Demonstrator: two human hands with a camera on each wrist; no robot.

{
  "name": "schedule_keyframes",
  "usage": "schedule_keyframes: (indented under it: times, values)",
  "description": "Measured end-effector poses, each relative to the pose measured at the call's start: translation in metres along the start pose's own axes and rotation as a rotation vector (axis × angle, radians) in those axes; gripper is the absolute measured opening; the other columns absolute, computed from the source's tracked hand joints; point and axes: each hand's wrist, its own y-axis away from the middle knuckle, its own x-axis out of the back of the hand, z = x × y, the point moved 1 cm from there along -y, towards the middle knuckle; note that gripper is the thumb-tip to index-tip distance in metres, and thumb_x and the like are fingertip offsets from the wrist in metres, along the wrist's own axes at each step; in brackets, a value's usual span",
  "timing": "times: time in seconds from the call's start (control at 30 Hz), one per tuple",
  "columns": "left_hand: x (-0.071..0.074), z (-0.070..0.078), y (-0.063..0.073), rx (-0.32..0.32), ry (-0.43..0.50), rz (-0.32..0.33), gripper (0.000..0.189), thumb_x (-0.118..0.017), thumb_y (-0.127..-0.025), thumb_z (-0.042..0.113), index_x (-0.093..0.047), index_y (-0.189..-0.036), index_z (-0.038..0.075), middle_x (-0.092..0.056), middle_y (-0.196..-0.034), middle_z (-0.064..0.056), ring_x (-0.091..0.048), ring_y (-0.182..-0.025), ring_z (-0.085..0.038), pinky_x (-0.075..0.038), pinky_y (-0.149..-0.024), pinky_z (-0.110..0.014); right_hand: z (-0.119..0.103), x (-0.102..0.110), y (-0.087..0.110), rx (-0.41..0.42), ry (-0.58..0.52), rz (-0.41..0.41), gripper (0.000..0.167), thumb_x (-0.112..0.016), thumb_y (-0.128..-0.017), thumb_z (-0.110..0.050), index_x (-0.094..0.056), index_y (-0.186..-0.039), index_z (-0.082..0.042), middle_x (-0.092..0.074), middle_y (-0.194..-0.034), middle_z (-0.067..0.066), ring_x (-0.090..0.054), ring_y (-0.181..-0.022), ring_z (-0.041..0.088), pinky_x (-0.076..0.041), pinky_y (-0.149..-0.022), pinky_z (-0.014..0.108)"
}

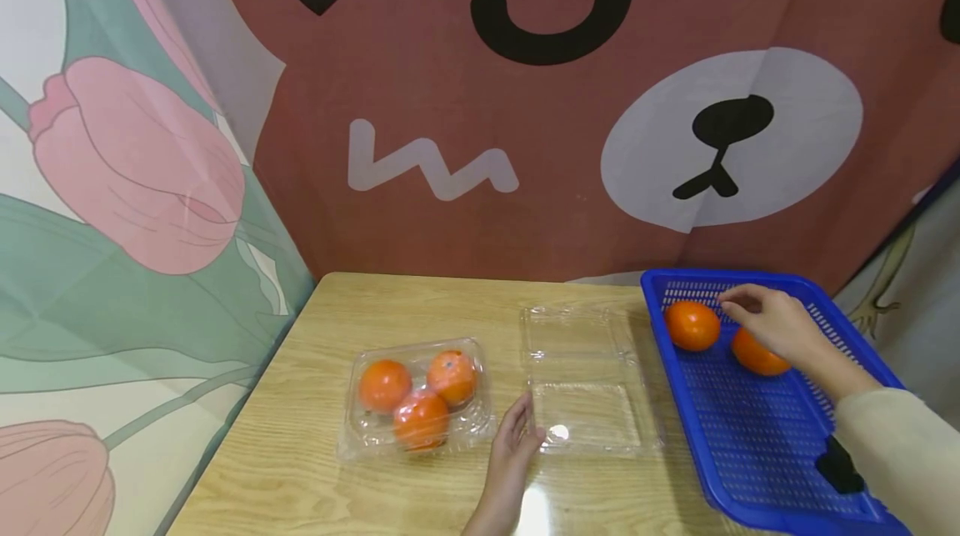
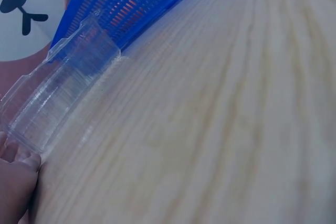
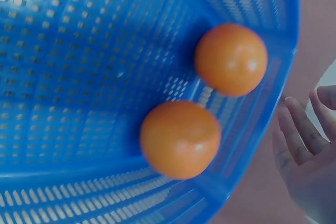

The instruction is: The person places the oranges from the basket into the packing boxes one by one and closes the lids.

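Here's the right hand (image 1: 772, 323), fingers loosely bent and released, above the latticed blue plastic basket (image 1: 750, 436); two smooth, glossy orange fruits (image 1: 692, 326) sit at its far end, plump and rounded; over to the left hand (image 1: 512, 446), fingers relaxed, touching the near left edge of a thin transparent tray (image 1: 588, 415), its two rectangular sections spread flat; just left, a boxy clear pack (image 1: 375, 429) holds three more round fruits (image 1: 422, 419) in a triangle; beneath it all, a pale wood-grain desk (image 1: 270, 469), light gleaming near the front; behind, creased fabric (image 1: 450, 86) carrying a brown bear face, pink tulips (image 1: 142, 161) at left.
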Motion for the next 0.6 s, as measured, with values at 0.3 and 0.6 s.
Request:
schedule_keyframes:
  times: [0.3,0.6]
  values:
    - [0.001,-0.002,-0.002,-0.014,0.002,0.015,0.059,-0.052,-0.102,0.017,-0.027,-0.152,-0.004,-0.021,-0.160,-0.024,-0.014,-0.147,-0.041,-0.015,-0.117,-0.056,0.034,0.002,-0.001,-0.073,0.014,0.019,0.040,-0.052,-0.104,-0.023,-0.057,-0.121,0.012,-0.059,-0.114,0.037,-0.056,-0.101,0.052,-0.049,-0.079,0.063]
    - [0.002,0.000,-0.001,-0.025,0.016,0.030,0.058,-0.052,-0.101,0.014,-0.029,-0.151,-0.006,-0.024,-0.158,-0.024,-0.017,-0.146,-0.041,-0.017,-0.117,-0.053,0.058,0.007,0.002,-0.129,0.027,-0.021,0.042,-0.052,-0.103,-0.020,-0.053,-0.122,0.017,-0.054,-0.116,0.042,-0.054,-0.099,0.055,-0.047,-0.079,0.064]
